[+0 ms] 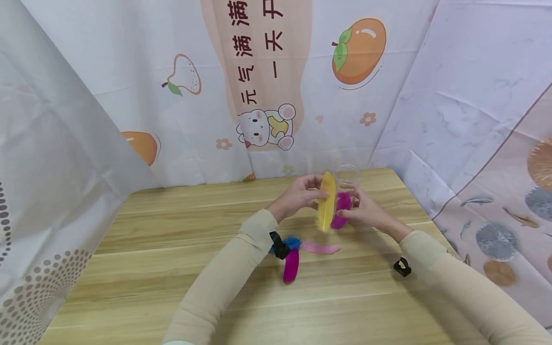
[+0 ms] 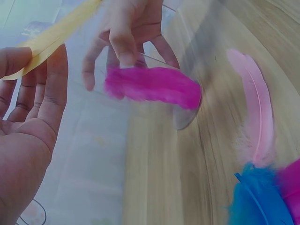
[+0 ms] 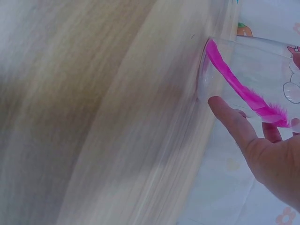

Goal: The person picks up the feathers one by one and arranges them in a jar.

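Note:
My left hand (image 1: 296, 195) pinches a yellow feather (image 1: 327, 202) between thumb and fingers, holding it upright beside the rim of a clear cup (image 1: 347, 167). My right hand (image 1: 370, 210) grips that cup, thumb on the near side and fingers round the far side. Inside stands a magenta feather (image 2: 154, 86), leaning against the wall, as the right wrist view shows. Left of the cup, a pink feather (image 1: 321, 248), a blue feather (image 2: 260, 194) and another magenta feather (image 1: 291, 266) lie close together on the wooden table (image 1: 172, 254). My left wrist partly covers the blue one.
A printed white curtain (image 1: 181, 129) hangs along the table's back edge, right behind the cup. Patterned cloths close off the left side (image 1: 47, 191) and the right side (image 1: 465, 143). Black wrist straps (image 1: 279, 245) sit on both sleeves.

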The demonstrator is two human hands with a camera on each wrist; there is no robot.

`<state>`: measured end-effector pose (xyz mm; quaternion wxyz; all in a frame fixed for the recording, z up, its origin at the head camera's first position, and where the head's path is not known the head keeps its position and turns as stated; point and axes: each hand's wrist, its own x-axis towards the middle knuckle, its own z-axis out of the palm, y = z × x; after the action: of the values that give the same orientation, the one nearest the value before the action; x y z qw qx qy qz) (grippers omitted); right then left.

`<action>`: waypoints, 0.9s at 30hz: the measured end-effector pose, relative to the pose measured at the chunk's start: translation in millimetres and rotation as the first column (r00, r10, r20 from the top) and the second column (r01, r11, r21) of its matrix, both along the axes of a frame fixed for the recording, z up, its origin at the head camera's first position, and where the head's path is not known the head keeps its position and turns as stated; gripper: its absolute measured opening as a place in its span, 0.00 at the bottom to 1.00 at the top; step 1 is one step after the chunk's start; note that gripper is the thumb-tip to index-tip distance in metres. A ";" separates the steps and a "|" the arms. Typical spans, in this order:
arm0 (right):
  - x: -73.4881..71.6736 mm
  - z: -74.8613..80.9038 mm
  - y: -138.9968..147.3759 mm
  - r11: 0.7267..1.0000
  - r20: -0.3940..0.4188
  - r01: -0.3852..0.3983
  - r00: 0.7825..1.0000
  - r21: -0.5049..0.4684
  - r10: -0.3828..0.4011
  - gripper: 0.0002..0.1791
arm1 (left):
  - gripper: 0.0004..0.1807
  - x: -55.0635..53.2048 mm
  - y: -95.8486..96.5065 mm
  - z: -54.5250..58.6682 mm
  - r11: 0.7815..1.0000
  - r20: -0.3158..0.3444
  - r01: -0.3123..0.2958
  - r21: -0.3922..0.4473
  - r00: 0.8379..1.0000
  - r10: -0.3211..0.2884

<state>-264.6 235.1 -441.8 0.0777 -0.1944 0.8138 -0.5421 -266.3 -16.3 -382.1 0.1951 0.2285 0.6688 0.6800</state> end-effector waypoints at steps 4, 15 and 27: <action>0.9 1.1 0.5 1.000 -0.007 0.001 1.000 0.005 -0.001 0.49 | 0.17 0.4 2.0 3.8 1.000 -0.022 0.014 -0.010 1.000 -0.014; 1.9 2.5 0.6 1.000 0.020 -0.007 1.000 0.001 0.007 0.50 | 0.15 1.7 3.6 11.7 0.999 -0.046 0.038 -0.018 0.998 -0.039; 0.2 -0.3 -0.3 1.000 -0.031 -0.013 0.999 0.002 0.013 0.46 | 0.17 2.0 6.7 27.7 0.996 -0.025 0.091 -0.008 0.996 -0.091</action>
<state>-264.4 234.8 -442.1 0.0687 -0.2080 0.8142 -0.5377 -264.3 -9.6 -354.5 0.2182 0.2667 0.6625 0.6651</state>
